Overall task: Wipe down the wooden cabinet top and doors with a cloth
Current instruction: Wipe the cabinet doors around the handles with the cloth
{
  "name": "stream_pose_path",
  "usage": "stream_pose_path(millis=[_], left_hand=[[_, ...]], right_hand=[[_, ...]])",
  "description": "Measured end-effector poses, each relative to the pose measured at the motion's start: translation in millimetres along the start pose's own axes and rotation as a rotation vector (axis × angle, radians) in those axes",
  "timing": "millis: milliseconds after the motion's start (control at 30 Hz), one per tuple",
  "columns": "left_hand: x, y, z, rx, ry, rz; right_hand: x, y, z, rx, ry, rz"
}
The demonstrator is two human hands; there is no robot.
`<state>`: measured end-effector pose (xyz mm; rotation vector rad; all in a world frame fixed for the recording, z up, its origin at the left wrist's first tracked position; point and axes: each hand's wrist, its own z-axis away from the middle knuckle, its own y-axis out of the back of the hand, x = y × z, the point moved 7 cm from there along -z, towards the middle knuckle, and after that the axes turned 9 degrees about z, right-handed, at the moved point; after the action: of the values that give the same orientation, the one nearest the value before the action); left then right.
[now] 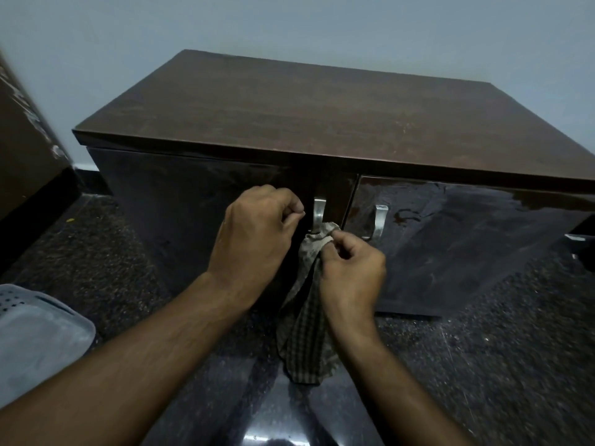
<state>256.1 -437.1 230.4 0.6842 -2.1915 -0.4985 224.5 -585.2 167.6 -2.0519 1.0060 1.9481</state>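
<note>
- cloth (306, 320) is pinched at the top by the right hand (349, 272), bunched against the left door handle (318, 214)
- left hand (254, 233) is curled up beside it, grip looks empty

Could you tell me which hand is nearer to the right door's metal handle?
Right. The right hand sits just below-left of the right door handle; the left hand lies beyond the left door handle.

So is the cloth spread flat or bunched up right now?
Bunched. The checked cloth hangs in a gathered strip from the right hand, its top wrapped against the left door's handle; nothing is spread flat.
</note>
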Motion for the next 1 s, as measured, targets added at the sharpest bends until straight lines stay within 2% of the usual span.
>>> stream_pose_path(millis=[67, 300, 400, 567, 733, 900, 1000], left_hand=[[-0.1, -0.3, -0.1, -0.003, 0.000, -0.003], [0.5, -0.3, 0.1, -0.003, 0.019, -0.004], [2.1, 0.0, 0.6, -0.012, 0.025, -0.003], [3.5, 0.1, -0.7, -0.028, 0.023, -0.026], [1.6, 0.3, -0.3, -0.026, 0.034, -0.006], [3.1, -0.3, -0.7, -0.033, 0.035, -0.027], [2.8, 1.4, -0.5, -0.034, 0.031, -0.028]], right_hand=[[-16.4, 5.2, -2.8, -0.037, 0.126, 0.012], [-24.7, 0.6, 1.5, -0.091, 0.314, 0.223], [-27.9, 6.8, -0.1, -0.040, 0.266, 0.237], [-40.1, 14.5, -21.3, 0.034, 0.101, 0.071], [-25.1, 10.7, -12.2, -0.064, -0.022, -0.018], [-37.1, 10.1, -25.8, -0.018, -0.009, 0.017], [-26.8, 1.7, -29.5, -0.088, -0.146, -0.138]])
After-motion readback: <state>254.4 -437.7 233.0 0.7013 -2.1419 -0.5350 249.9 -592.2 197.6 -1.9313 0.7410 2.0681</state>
